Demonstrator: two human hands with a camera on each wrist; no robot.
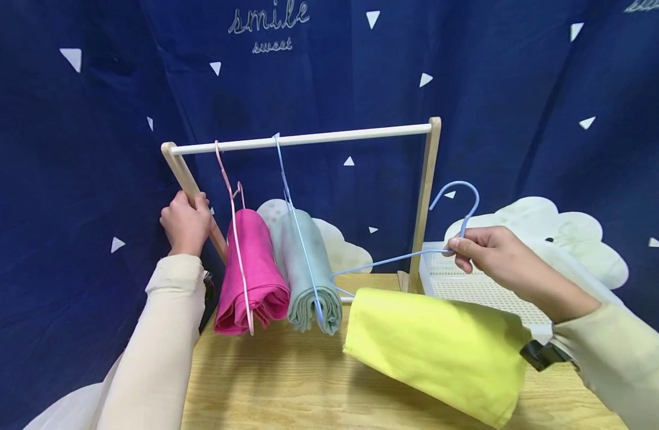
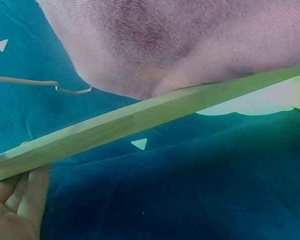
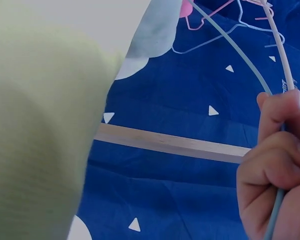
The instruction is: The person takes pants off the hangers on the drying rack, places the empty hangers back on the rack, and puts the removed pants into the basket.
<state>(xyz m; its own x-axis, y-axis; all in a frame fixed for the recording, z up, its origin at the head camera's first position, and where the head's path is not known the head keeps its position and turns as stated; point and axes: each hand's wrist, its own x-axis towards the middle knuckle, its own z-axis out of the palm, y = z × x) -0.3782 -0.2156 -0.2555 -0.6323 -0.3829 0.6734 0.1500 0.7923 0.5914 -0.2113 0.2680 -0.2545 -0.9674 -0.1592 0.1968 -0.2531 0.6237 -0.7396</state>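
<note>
"By the rack (image 1: pixel 356 135), what do the right fingers (image 1: pixel 469 248) have on my remote feed?"

"They pinch the blue hanger (image 1: pixel 459 182) just below its hook; the yellow cloth (image 1: pixel 437 352) drapes from it over the bench (image 1: pixel 286 382), and the left fingers (image 2: pixel 35 192) wrap the rack's wooden post (image 1: pixel 182 170)."

"How would you carry it?"

"I'd hold the hanger level (its wire looks thin and smooth, so fabric could slip) and brace the rack."

"And textures?"

"Yellow looks flat, matte, softly creased; the 2 hung ones, pink cloth (image 1: pixel 259 251) and grey-green cloth (image 1: pixel 321 251), end in thick, curling folds."
</note>
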